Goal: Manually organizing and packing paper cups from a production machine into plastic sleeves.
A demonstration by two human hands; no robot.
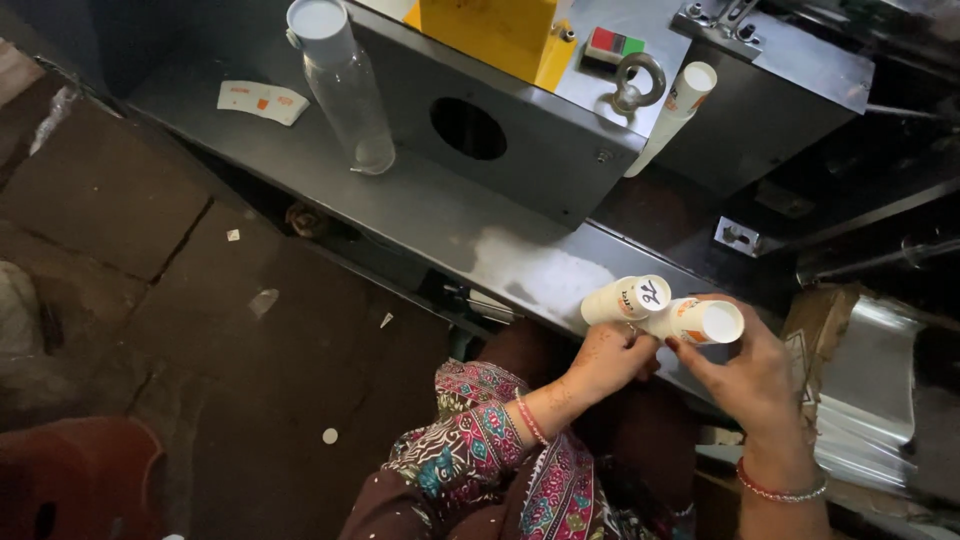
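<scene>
Down near the bottom edge, at about five o'clock, two bare forearms come up from a patterned sleeve (470,450), each wrist ringed with a bangle. The left hand (605,362) is curled shut around the lower end of a short stack of white paper cups (628,300), whose bottom faces up with a dark scrawl on it. The right hand (745,372) is closed on a second stack (700,320), thumb along its side, the open mouth turned toward three o'clock. The two stacks touch and cross each other just above the fingers, over the near edge of a grey metal shelf (420,205).

Further off, at about eleven o'clock, a clear plastic bottle (345,85) with a white cap stands on that shelf, leaning a little. Just left of it, toward ten o'clock, lies a flat printed cup blank (262,101). Behind the shelf rises a grey machine box with a round hole (468,128) in its face. On top of it, near twelve o'clock, sits a yellow block (495,35), beside a red and green switch (613,44) and a metal eye-bolt (636,82). A long stack of cups (672,115) slants down past the bolt at one o'clock. At nine o'clock the dark floor (150,300) carries paper scraps.
</scene>
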